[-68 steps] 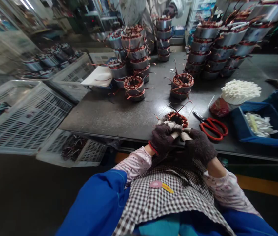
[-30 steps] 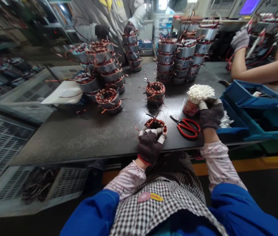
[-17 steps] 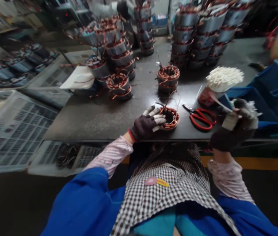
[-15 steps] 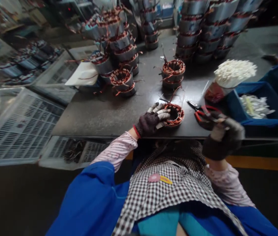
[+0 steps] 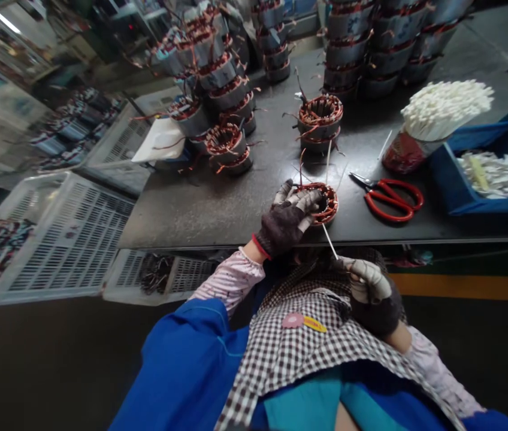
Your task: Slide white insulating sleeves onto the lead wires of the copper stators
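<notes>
A motor stator (image 5: 329, 206) with copper windings sits at the table's front edge. My left hand (image 5: 287, 218), in a dark glove with pale worn fingertips, grips its left side, fingers over the rim. Below the stator my right hand (image 5: 373, 290), gloved the same way, pinches the lower end of a thin white cord (image 5: 329, 241). The cord slants up to the stator's front; how it runs inside is hidden. Another thin white strand (image 5: 328, 160) sticks up behind the windings. Red-handled scissors (image 5: 391, 199) lie to the right, apart from both hands.
A cup (image 5: 409, 149) full of white sticks stands beside a blue bin (image 5: 483, 206) of white scraps. Stator stacks (image 5: 348, 54) rise at the back, with another stator pair (image 5: 320, 126) nearer. Plastic crates (image 5: 69, 239) stand to the left.
My right hand has come away from the scissors, moving left and down, and now pulls a white cord taut below the stator. My left hand stays on the stator.
</notes>
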`<state>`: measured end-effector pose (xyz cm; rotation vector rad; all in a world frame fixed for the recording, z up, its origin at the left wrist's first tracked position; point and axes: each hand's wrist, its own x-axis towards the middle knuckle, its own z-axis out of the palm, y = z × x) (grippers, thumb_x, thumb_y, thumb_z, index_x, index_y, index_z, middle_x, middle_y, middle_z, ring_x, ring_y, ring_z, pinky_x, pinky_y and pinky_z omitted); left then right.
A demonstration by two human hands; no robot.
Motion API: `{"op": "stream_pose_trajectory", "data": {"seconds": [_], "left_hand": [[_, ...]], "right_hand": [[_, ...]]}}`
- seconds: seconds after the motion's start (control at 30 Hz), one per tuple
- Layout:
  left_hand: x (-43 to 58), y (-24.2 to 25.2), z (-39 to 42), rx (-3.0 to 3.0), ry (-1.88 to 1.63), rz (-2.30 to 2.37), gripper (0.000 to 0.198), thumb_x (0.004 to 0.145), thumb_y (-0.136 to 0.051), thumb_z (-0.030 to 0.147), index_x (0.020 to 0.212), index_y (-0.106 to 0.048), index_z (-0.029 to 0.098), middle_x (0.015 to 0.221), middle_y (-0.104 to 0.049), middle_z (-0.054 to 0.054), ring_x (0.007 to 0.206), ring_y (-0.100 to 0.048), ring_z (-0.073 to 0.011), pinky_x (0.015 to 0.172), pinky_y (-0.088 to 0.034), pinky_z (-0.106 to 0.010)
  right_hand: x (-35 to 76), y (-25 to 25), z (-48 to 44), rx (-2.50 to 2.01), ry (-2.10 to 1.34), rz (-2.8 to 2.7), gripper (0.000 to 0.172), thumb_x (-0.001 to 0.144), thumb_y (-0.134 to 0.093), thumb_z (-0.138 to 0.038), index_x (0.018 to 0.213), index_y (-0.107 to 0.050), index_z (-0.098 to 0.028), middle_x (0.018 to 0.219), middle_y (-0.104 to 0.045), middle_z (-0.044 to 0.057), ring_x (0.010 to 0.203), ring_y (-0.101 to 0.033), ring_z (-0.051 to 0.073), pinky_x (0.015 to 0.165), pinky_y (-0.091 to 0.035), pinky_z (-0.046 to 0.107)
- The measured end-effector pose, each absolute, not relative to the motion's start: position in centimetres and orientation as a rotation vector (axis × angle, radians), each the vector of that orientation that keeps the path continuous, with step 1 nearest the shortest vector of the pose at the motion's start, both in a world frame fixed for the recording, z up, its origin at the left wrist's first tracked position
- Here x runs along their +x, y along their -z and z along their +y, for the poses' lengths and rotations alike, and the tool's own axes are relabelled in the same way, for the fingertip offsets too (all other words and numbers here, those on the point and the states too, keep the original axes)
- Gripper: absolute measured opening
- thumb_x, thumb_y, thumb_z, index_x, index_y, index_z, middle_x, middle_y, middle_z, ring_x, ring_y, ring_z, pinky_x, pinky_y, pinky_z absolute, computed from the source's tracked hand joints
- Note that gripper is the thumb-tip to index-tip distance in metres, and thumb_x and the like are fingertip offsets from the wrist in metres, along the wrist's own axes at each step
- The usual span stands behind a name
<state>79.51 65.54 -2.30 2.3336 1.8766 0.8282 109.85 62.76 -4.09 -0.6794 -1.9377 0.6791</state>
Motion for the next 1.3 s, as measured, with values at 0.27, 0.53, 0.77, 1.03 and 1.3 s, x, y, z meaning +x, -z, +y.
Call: {"op": "stream_pose_trajectory", "data": {"seconds": [0.27,0.53,0.77,1.03,1.3], "left_hand": [[79.8,4.1,65.7,2.302,-0.935,1.877,0.052,0.122,-0.061,0.03,0.171,-0.073,0.017,0.16,-0.087,-0.018,0.154,-0.082,-0.034,0.149,-0.052,-0.065],[81.8,2.5,64.4,2.18,-0.988,1.944,0.051,0.116,-0.072,0.023,0.166,-0.079,0.019,0.159,-0.088,-0.015,0.158,-0.079,-0.0339,0.15,-0.053,-0.061],[83.0,3.3,64.7,1.629,-1.344,1.791,0.042,0.114,-0.086,0.025,0.155,-0.086,0.023,0.132,-0.096,-0.01,0.124,-0.092,-0.0271,0.129,-0.07,-0.054],[83.0,3.1,64.3,1.759,-1.342,1.77,0.019,0.108,-0.092,0.027,0.126,-0.098,0.029,0.127,-0.097,-0.006,0.14,-0.086,-0.0303,0.14,-0.059,-0.061],[83.1,3.2,64.4,1.763,-1.287,1.8,0.023,0.108,-0.089,0.026,0.129,-0.098,0.029,0.128,-0.097,-0.005,0.142,-0.085,-0.0313,0.14,-0.058,-0.063]], "right_hand": [[106.4,1.2,63.8,-0.661,-0.427,-2.11,0.025,0.123,-0.062,-0.018,0.136,-0.083,-0.024,0.108,-0.095,0.011,0.088,-0.095,0.025,0.078,-0.08,0.031],[105.7,3.4,65.1,-0.7,-0.6,-1.976,0.029,0.124,-0.066,-0.028,0.138,-0.091,-0.029,0.131,-0.094,0.014,0.115,-0.095,0.028,0.098,-0.082,0.041],[104.3,4.5,67.4,-0.915,-0.96,-1.709,0.028,0.115,-0.082,-0.055,0.12,-0.093,-0.03,0.117,-0.094,0.011,0.106,-0.093,0.031,0.096,-0.082,0.051],[103.9,0.8,69.6,-1.041,-1.264,-1.696,0.036,0.097,-0.096,-0.065,0.109,-0.09,-0.031,0.11,-0.094,0.006,0.102,-0.09,0.032,0.101,-0.079,0.053],[103.5,0.2,69.6,-1.122,-1.117,-1.818,0.033,0.105,-0.088,-0.062,0.111,-0.091,-0.03,0.109,-0.095,0.008,0.101,-0.09,0.032,0.098,-0.079,0.051]]}}
